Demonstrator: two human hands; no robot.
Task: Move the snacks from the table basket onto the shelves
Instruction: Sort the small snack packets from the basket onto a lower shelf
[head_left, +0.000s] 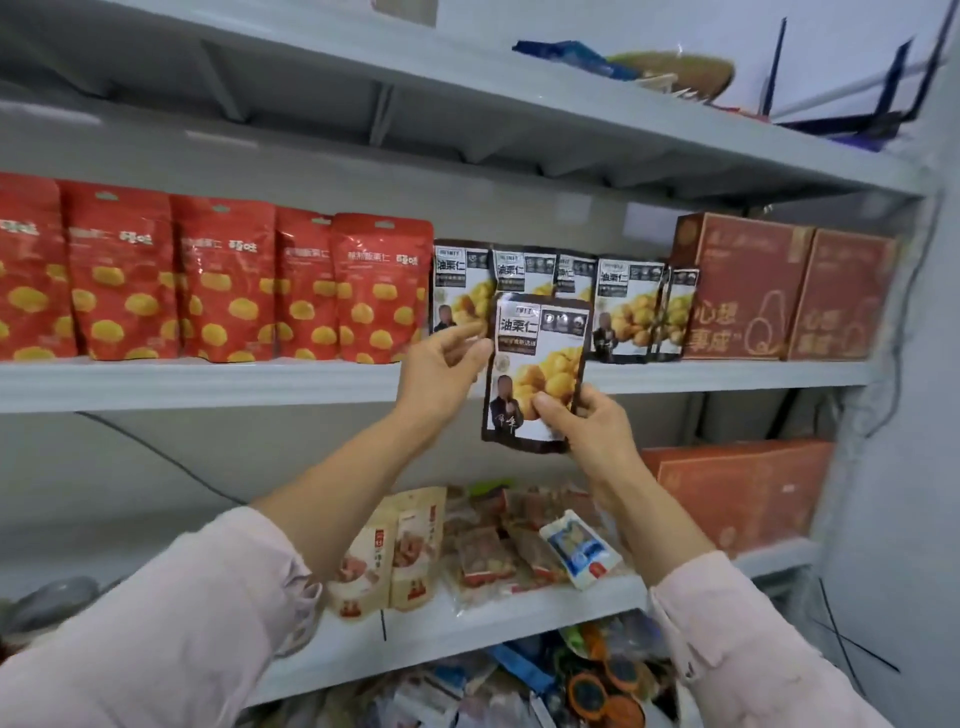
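Glossy dark-brown plastic snack pouch (540, 353) w/ a white front panel, black Chinese lettering & a photo of yellow shelled chestnuts, held upright in mid-air in front of the grey metal middle shelf (208, 384). The right hand (587, 431) pinches its lower right corner: thumb pressed on the front, fingers curled round behind. The left hand (441, 369) is at the pouch's left edge, thumb tip touching it; whether the fingers behind actually pinch can't be told. Long axis runs vertical, so most of the pouch stands up & slightly left from the right-hand grip, top seam uppermost, print facing the viewer. Its btm edge hangs below the shelf board's front lip, while its top half overlaps a row of matching brown chestnut pouches (623, 306) standing on that shelf just behind. So the coming move likely turns on this: the target lies straight back & a little up from the grip, and the pouch must rise to clear the lip before going in. The right hand carries it and looks the one to steer. Pouch looks flat, light, a bit crinkly, prob. floppy when held so low. To the left stand red foil pouches (223, 291) w/ yellow dots; to the right, red-brown cardboard boxes (743, 291). Table basket not in view.
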